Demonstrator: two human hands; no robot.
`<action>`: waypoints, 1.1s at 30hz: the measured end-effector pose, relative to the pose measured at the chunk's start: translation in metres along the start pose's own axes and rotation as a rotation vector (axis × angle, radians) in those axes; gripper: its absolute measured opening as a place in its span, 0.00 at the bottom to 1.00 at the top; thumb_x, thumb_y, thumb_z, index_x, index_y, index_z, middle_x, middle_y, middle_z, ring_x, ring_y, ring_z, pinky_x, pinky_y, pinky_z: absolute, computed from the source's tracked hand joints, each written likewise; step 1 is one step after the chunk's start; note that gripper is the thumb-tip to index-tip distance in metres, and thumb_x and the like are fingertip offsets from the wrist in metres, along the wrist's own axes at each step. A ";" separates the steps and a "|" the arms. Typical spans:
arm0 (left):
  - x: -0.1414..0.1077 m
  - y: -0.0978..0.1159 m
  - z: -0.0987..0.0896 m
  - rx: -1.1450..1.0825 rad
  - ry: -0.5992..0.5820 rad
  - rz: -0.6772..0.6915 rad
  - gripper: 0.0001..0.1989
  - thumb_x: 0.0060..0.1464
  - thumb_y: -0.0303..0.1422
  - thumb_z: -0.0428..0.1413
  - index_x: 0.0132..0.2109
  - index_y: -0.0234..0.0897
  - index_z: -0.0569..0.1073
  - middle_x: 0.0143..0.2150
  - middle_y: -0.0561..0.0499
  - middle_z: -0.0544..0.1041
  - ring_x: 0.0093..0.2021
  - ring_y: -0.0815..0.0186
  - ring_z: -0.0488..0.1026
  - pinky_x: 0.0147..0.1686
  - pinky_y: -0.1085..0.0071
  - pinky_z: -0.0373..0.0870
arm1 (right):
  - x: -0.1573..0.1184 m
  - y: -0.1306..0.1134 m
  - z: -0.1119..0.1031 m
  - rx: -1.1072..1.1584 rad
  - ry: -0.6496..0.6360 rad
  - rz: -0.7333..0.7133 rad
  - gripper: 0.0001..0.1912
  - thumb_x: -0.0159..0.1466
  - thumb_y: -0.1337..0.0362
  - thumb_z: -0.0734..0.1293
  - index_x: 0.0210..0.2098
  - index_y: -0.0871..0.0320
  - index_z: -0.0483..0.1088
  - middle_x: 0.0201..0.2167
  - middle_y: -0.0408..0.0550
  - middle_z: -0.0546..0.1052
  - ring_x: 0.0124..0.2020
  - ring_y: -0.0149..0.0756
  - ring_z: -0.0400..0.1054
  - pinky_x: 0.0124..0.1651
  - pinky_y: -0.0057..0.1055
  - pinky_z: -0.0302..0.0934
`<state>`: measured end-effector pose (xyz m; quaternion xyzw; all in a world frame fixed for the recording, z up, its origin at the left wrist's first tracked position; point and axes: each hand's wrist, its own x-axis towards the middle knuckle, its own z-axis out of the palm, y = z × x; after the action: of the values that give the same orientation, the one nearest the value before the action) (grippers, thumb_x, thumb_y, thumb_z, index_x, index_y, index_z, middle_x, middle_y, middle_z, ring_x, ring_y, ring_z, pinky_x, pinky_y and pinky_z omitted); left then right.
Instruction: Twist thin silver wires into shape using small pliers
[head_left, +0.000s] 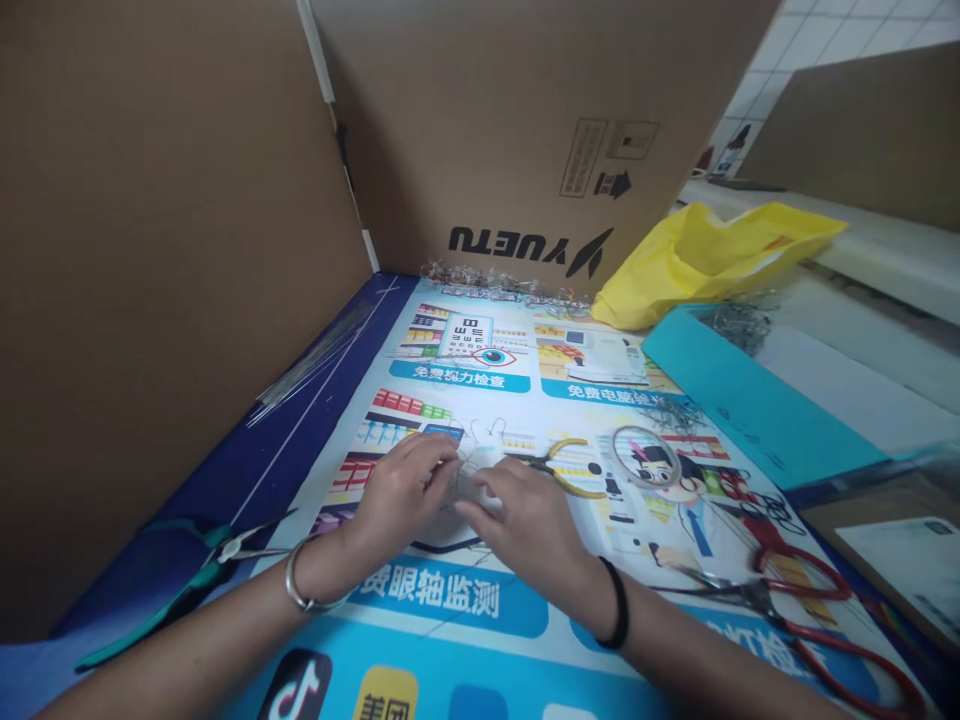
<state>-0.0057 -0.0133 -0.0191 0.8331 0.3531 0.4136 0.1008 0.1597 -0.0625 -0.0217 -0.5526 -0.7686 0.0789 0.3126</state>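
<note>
My left hand (409, 490), with a silver bangle at the wrist, is closed in a pinch on a thin bent wire (472, 462). Close beside it, my right hand (529, 515) has curled fingers, with its thumb apart from the index finger. Fine wire loops stick up just beyond the fingertips. Yellow-handled pliers (577, 468) lie behind my right hand, their jaws partly covered by it. Teal-handled pliers (217, 550) rest by my left forearm with their handles spread. To the right of my right forearm are red-handled scissors (780, 600).
A ring-shaped coil (646, 456) and small wire heaps (671, 412) lie on the printed poster (480, 405). Straight wires (307, 365) run along the left edge. Cardboard walls (510, 130) enclose the left and back. A yellow bag (712, 260) and teal box (757, 390) stand right.
</note>
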 end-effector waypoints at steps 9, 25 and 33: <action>0.001 -0.008 0.004 0.052 -0.016 -0.161 0.03 0.53 0.25 0.54 0.34 0.36 0.73 0.33 0.49 0.78 0.35 0.63 0.74 0.36 0.66 0.71 | 0.007 -0.007 0.030 -0.114 0.070 0.175 0.09 0.53 0.62 0.67 0.33 0.58 0.71 0.31 0.48 0.73 0.35 0.39 0.66 0.38 0.32 0.57; 0.002 -0.005 -0.007 0.043 -0.167 -0.375 0.05 0.53 0.30 0.53 0.32 0.37 0.73 0.27 0.53 0.77 0.28 0.67 0.73 0.29 0.74 0.64 | 0.010 -0.012 0.035 -0.011 0.039 0.212 0.02 0.55 0.67 0.64 0.26 0.57 0.67 0.29 0.46 0.68 0.35 0.37 0.62 0.36 0.31 0.53; 0.004 0.000 -0.017 0.030 -0.261 -0.389 0.05 0.53 0.31 0.53 0.32 0.39 0.73 0.28 0.54 0.77 0.29 0.67 0.73 0.28 0.75 0.63 | 0.014 0.004 0.022 0.192 -0.059 0.135 0.06 0.56 0.71 0.64 0.24 0.57 0.65 0.27 0.43 0.69 0.34 0.33 0.63 0.38 0.28 0.56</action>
<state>-0.0168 -0.0120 -0.0060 0.7972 0.4971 0.2699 0.2110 0.1479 -0.0430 -0.0357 -0.5683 -0.7273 0.1891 0.3351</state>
